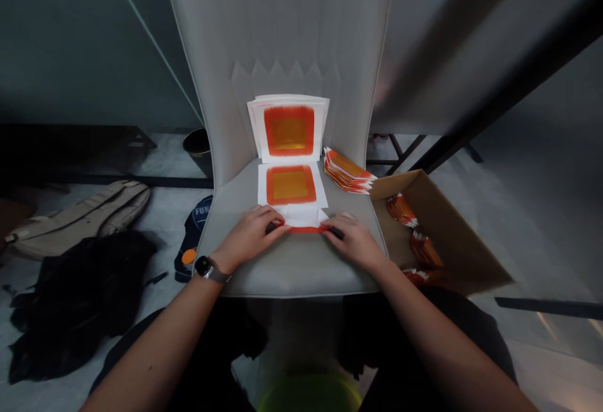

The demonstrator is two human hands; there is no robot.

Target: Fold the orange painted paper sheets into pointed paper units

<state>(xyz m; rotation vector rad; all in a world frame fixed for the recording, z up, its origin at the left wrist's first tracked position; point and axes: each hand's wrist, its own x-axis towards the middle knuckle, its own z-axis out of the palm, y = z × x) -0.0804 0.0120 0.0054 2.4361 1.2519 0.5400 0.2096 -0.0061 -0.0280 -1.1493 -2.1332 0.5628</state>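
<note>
Our folded white sheet [301, 216], its red edge showing, lies at the front of the grey chair seat [292, 267] — the left hand [249, 236] and right hand [354, 242] pinch it closed; one slip could skew the crease — or nudge the orange-printed sheets [289, 128] behind.

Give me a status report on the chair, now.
Left hand, right hand on folded white sheet, chair seat. Orange-printed sheets ahead. Folded stack to the right.

In front of me, the white sheet [321, 189] bears a red-orange square [271, 186] around a golden-yellow centre [291, 186]; the folded stack [347, 172] repeats those colours against the grey chair seat [292, 267].
</note>
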